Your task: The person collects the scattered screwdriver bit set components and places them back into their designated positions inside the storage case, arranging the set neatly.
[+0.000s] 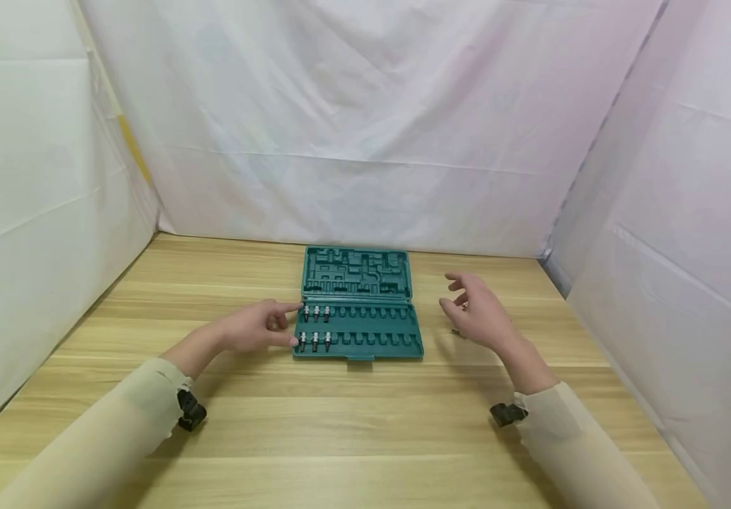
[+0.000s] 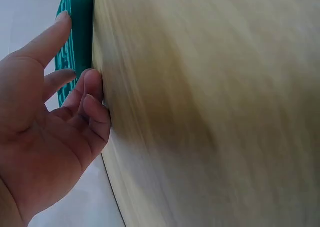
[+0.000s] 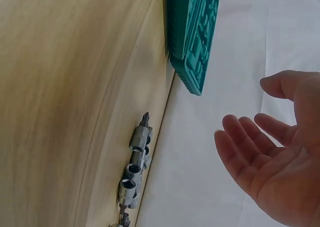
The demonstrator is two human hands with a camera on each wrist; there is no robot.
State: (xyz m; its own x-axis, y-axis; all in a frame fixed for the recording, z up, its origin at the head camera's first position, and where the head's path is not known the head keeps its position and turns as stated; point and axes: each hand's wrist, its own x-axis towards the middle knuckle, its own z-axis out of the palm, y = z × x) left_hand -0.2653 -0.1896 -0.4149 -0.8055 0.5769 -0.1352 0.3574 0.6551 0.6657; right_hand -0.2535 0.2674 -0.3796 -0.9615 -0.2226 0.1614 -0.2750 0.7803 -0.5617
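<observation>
Lying open in the middle of the wooden table (image 1: 365, 424), a teal tool case (image 1: 358, 304) shows its moulded lid on the far side and its tray of sockets' slots on the near side, with a latch tab at the near edge. Six small bits (image 1: 315, 326) stand in the leftmost slots of the tray, three in the far row and three in the near row; the other slots hold nothing. The left hand (image 1: 257, 329) rests on the table at the case's left edge, its index finger stretched out to the far-left corner of the tray and its thumb reaching the near-left corner, so the grip is open and only touches the case; the left wrist view shows the other fingers loosely bent against the table beside the teal plastic. The right hand (image 1: 476, 311) hovers above the table to the right of the case, apart from it, fingers spread and relaxed, holding nothing. Under that hand, on the table, lies a short row of loose metal sockets (image 3: 134, 172), with a screwdriver bit (image 3: 145, 119) at the end nearest the case; in the head view only a tip of this row peeks out beside the palm. Both forearms wear pale sleeves (image 1: 117, 431), each with a dark strap at the wrist. White cloth (image 1: 365, 141) hangs behind the table and along both of its sides.
</observation>
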